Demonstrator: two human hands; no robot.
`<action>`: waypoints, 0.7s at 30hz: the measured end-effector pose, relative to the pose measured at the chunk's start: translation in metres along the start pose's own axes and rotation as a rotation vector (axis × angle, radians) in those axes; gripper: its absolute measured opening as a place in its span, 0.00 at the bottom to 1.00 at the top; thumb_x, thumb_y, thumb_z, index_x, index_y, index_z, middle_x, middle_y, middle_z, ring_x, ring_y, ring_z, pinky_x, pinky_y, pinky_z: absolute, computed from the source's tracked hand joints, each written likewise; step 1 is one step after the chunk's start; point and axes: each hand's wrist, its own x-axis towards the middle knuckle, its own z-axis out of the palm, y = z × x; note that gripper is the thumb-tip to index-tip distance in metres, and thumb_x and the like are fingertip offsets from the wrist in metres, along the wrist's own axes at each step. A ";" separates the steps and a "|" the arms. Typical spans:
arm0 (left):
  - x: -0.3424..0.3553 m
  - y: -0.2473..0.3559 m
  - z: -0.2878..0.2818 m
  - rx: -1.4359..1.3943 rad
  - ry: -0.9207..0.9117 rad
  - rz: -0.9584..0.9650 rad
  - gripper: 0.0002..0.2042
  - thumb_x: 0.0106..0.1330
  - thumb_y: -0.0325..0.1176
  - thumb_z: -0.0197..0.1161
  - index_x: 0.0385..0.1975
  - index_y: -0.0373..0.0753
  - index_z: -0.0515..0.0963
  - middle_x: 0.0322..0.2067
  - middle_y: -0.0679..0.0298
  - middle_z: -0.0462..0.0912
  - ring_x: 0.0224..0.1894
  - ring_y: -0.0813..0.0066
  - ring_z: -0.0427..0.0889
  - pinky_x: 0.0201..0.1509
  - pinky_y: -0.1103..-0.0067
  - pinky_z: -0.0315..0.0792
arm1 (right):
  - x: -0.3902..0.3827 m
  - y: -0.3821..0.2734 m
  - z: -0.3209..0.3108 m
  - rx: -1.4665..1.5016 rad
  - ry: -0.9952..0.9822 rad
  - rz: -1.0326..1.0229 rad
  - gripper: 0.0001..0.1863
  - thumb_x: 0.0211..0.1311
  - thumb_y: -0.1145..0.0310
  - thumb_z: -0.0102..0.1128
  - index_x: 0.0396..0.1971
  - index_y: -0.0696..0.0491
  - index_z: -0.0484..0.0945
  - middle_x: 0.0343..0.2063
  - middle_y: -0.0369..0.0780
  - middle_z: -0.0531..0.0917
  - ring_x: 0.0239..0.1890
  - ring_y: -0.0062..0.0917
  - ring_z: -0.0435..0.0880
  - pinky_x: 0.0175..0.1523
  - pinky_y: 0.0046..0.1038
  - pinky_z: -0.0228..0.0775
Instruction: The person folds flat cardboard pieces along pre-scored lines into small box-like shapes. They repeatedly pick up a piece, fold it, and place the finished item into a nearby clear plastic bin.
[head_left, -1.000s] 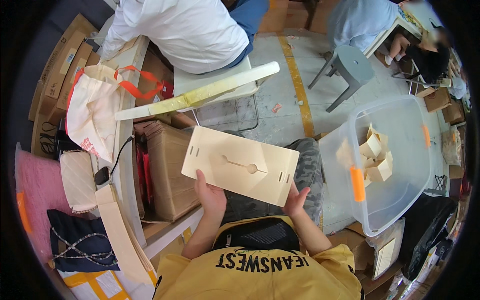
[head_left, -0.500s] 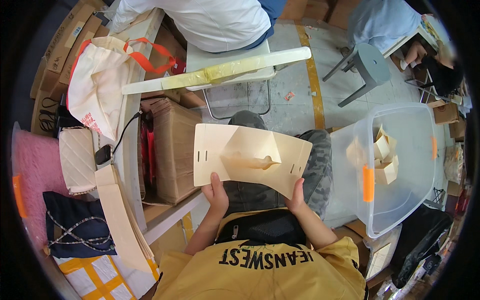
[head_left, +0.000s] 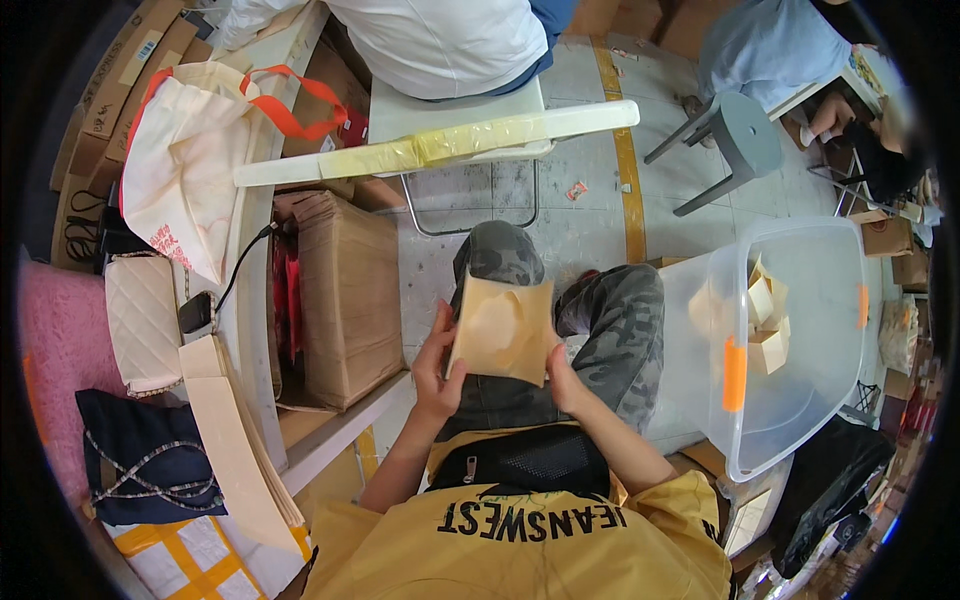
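Note:
I hold a cream card piece (head_left: 502, 335), bent into a compact shape with an opening in its middle, above my camouflage-trousered lap (head_left: 610, 330). My left hand (head_left: 436, 372) grips its left side, thumb at the lower corner. My right hand (head_left: 565, 382) is closed on its right side. Flat strips of similar cream card (head_left: 225, 440) lie on the left bench. A clear tub (head_left: 800, 400) at the right contains several folded cream pieces (head_left: 768, 350).
A carton (head_left: 350, 310) stands left of my legs. Bags (head_left: 185, 170) crowd the bench, and a long taped white strip (head_left: 560, 125) juts out from it. Ahead sit a person in white (head_left: 440, 45) and a grey stool (head_left: 750, 140). Another person in light blue (head_left: 760, 50) is at the upper right.
The wide slotted card has been folded inward and is now much narrower. My hands have moved closer together with it, the right one shifting leftward.

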 end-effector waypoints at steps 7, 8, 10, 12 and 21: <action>-0.006 -0.020 0.004 -0.146 -0.153 -0.069 0.37 0.52 0.40 0.64 0.59 0.29 0.54 0.63 0.45 0.53 0.65 0.58 0.55 0.63 0.70 0.54 | 0.017 -0.003 0.010 -0.160 -0.038 -0.047 0.47 0.59 0.33 0.16 0.62 0.57 0.21 0.65 0.47 0.26 0.68 0.34 0.25 0.68 0.33 0.22; -0.003 -0.020 0.007 -0.194 -0.161 -0.027 0.41 0.50 0.42 0.66 0.60 0.29 0.53 0.63 0.45 0.52 0.65 0.58 0.55 0.63 0.70 0.54 | 0.018 0.002 0.011 -0.195 -0.034 -0.043 0.47 0.59 0.33 0.15 0.62 0.57 0.21 0.65 0.48 0.26 0.68 0.35 0.24 0.68 0.34 0.22; 0.004 -0.006 0.008 0.155 -0.313 0.054 0.46 0.46 0.43 0.70 0.62 0.31 0.50 0.63 0.46 0.52 0.65 0.57 0.55 0.64 0.70 0.54 | 0.019 0.015 0.014 -0.264 -0.025 -0.041 0.47 0.59 0.33 0.15 0.62 0.57 0.22 0.65 0.49 0.25 0.67 0.37 0.22 0.68 0.35 0.20; 0.007 0.008 0.017 0.393 -0.364 0.093 0.46 0.45 0.39 0.70 0.63 0.33 0.51 0.62 0.46 0.54 0.64 0.53 0.56 0.64 0.69 0.54 | 0.024 0.013 0.016 -0.339 -0.051 -0.025 0.46 0.58 0.33 0.13 0.63 0.57 0.22 0.64 0.49 0.23 0.67 0.39 0.21 0.68 0.36 0.19; 0.024 -0.023 -0.012 0.157 -0.297 0.117 0.25 0.48 0.32 0.62 0.50 0.35 0.69 0.51 0.54 0.72 0.55 0.63 0.70 0.58 0.71 0.57 | 0.038 -0.032 -0.017 -0.900 0.077 -0.241 0.36 0.61 0.64 0.51 0.64 0.58 0.46 0.65 0.51 0.45 0.68 0.46 0.39 0.67 0.42 0.36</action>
